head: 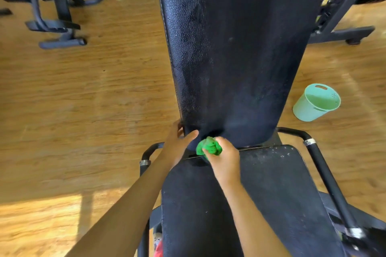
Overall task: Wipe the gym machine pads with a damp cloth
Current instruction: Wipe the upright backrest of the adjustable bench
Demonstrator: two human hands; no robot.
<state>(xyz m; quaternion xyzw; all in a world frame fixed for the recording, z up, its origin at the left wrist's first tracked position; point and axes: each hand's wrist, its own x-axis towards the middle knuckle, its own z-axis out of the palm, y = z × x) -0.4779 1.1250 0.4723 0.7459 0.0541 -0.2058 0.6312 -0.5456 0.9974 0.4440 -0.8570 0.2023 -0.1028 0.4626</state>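
A long black back pad (234,52) of the gym machine rises ahead of me, with wet streaks on its surface. Below it lies the black seat pad (261,198). My right hand (224,157) is shut on a bunched green cloth (209,147), pressed at the lower left corner of the back pad, just above the gap between the two pads. My left hand (179,144) rests against the back pad's lower left edge, thumb on the front and fingers wrapped behind the edge.
A mint-green bucket (316,102) stands on the wooden floor to the right. Black side handles (325,165) flank the seat. Another black machine (56,8) stands at the far left, and a machine frame (342,33) at the upper right.
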